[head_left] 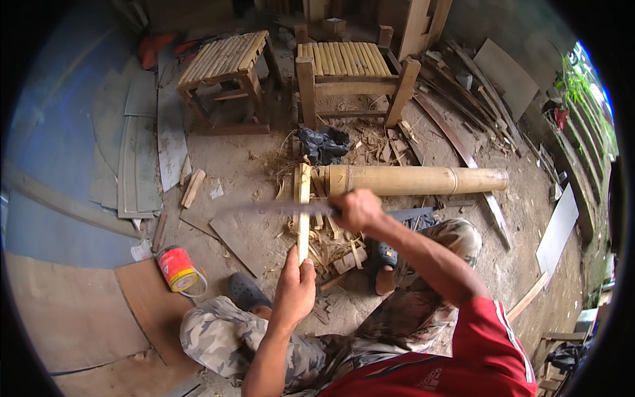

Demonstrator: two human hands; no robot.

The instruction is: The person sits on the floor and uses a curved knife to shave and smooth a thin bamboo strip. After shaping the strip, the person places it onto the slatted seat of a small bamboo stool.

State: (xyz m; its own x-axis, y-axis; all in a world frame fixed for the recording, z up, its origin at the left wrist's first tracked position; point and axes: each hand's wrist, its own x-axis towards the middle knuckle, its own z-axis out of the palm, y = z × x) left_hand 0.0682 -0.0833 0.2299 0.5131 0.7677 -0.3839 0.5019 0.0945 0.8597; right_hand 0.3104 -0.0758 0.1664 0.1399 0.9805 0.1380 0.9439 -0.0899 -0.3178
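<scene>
My left hand (293,288) is closed around the lower end of a pale bamboo strip (304,235), which stands nearly upright in front of me. My right hand (358,210) grips a machete (264,210); its long blade is blurred and points left, crossing the strip around mid-length. Whether the edge touches the strip, I cannot tell. Just beyond my right hand a thick bamboo pole (410,180) lies crosswise on the floor. Shavings and short offcuts (347,260) are scattered below the strip, between my feet.
Two low bamboo-topped stools, one at the far left (225,56) and one at the far middle (344,59), stand beyond a black plastic bag (324,144). A red and yellow can (178,268) lies left. Boards (139,152) line the left; scrap wood (473,99) is piled far right.
</scene>
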